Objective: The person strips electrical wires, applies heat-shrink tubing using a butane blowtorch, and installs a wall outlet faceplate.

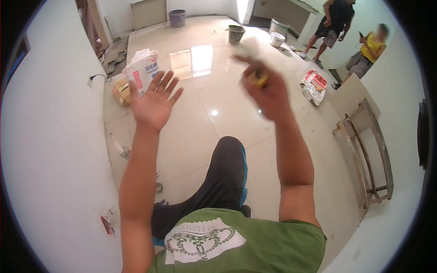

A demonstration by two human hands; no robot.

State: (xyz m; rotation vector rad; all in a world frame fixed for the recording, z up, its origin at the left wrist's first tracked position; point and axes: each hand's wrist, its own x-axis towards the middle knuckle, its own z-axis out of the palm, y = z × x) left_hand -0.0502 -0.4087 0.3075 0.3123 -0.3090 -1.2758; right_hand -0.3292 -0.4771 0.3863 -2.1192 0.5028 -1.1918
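Note:
My left hand is raised with the palm showing and its fingers spread, and nothing is in it. Behind its fingers, farther off, stands a white printed bucket. Raised on the right, my right hand is closed around a small yellow-and-black tool, with the index finger pointing out to the left. Motion blur hides the tool's exact kind. The two hands are well apart and neither touches any other thing.
A cardboard box stands by the left wall. Farther back are a purple bucket, a dark bucket and a white pail. A printed sack and a wooden frame lie right. Two people are at the far right.

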